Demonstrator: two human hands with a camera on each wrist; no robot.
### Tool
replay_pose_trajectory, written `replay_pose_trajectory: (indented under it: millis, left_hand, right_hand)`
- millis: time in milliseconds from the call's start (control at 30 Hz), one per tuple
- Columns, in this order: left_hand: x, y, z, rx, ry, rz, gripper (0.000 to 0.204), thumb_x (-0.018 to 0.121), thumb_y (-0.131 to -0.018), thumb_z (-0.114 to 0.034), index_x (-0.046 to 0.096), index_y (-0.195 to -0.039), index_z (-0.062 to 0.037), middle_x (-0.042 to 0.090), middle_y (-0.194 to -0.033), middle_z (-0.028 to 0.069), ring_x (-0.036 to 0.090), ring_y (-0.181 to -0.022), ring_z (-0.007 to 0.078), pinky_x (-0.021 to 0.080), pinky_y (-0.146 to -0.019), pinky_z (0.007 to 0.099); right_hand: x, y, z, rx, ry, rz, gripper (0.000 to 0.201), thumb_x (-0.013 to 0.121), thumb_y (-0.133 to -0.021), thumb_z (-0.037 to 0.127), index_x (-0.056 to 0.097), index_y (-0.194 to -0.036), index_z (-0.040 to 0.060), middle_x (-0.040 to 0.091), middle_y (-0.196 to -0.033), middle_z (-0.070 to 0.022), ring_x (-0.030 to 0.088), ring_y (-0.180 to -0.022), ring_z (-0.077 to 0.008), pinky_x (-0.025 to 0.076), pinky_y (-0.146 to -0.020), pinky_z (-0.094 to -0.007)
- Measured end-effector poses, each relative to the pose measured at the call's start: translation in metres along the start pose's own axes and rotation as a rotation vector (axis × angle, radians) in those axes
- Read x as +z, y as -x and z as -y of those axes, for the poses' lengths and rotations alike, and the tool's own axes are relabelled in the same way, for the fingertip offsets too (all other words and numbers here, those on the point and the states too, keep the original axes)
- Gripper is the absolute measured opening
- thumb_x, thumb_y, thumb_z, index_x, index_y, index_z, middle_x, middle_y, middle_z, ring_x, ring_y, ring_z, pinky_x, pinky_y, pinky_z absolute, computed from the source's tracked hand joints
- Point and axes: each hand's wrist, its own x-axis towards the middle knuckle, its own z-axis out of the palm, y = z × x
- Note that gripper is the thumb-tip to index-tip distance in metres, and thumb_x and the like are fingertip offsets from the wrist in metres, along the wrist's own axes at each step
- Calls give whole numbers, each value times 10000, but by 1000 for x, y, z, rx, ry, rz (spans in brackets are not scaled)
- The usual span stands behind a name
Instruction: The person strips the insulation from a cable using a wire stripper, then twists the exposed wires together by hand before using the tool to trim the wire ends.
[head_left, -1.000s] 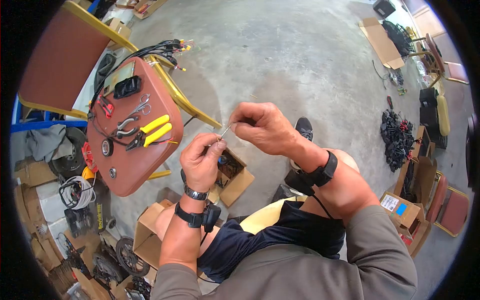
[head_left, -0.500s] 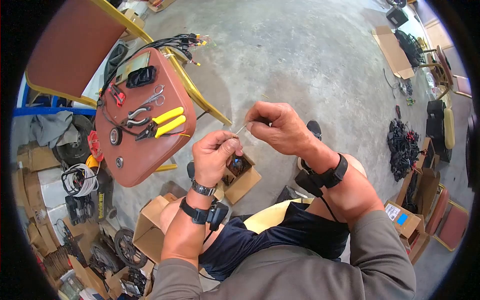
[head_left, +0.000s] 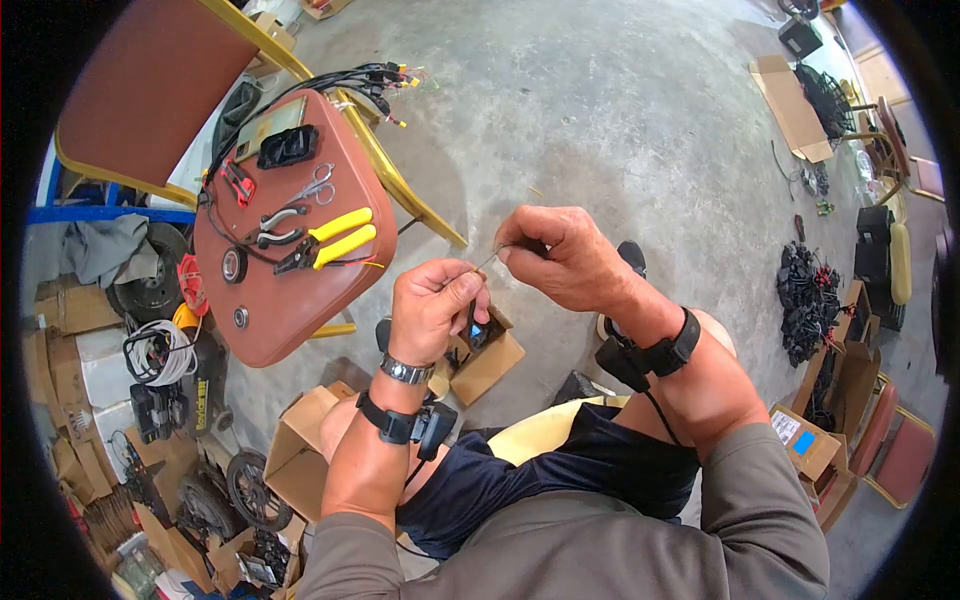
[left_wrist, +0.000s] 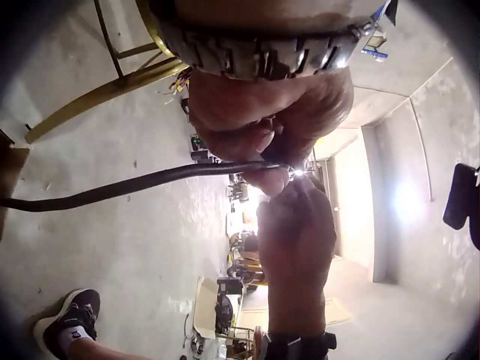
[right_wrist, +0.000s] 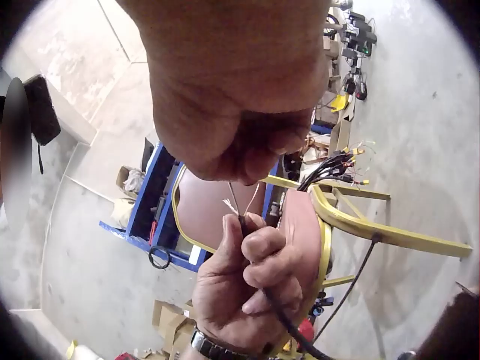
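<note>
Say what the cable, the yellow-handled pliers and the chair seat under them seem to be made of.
Cable: probably rubber or soft plastic, dark with slight sheen, bending smoothly.
Pliers: likely plastic grips, evenly bright yellow; the dark head looks like metal.
Chair seat: perhaps leatherette, reddish brown, smooth, no weave visible.

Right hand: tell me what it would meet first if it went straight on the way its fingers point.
The right hand would likely meet the thin wires at the tip of the black cable, then the left hand gripping it; depth is hard to judge.
</note>
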Motion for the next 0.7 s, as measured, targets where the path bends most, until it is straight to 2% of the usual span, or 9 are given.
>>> replay_pose_trajectory:
  millis: [200, 300, 700]
  left_hand:
    - [-4, -1, -3, -59, -32, 12, 131, 650, -935, -129, 666, -951, 0, 677, -747, 73, 612, -559, 108, 352, -418, 186]
    - [-6, -1, -3, -98, -54, 10, 136, 657, -931, -137, 673, -946, -2, 677, -738, 68, 609, -550, 105, 352, -418, 186]
    - [-10, -2, -8, -192, -79, 26, 152, 665, -923, -140, 690, -932, 9, 675, -729, 65, 591, -535, 104, 382, -439, 192]
  right_hand:
    - [1, 0, -4, -39, 36, 29, 65, 621, -783, 31, 618, -845, 12, 614, -695, -141, 618, -622, -268, 494, -587, -352]
    - [1, -1, -7, -113, 66, 32, 61, 625, -778, 31, 616, -836, 14, 610, -695, -144, 614, -624, -303, 494, -585, -367]
    - [4, 0, -13, -134, 82, 74, 40, 630, -769, 35, 619, -805, 21, 601, -692, -146, 610, -624, -331, 492, -581, -381]
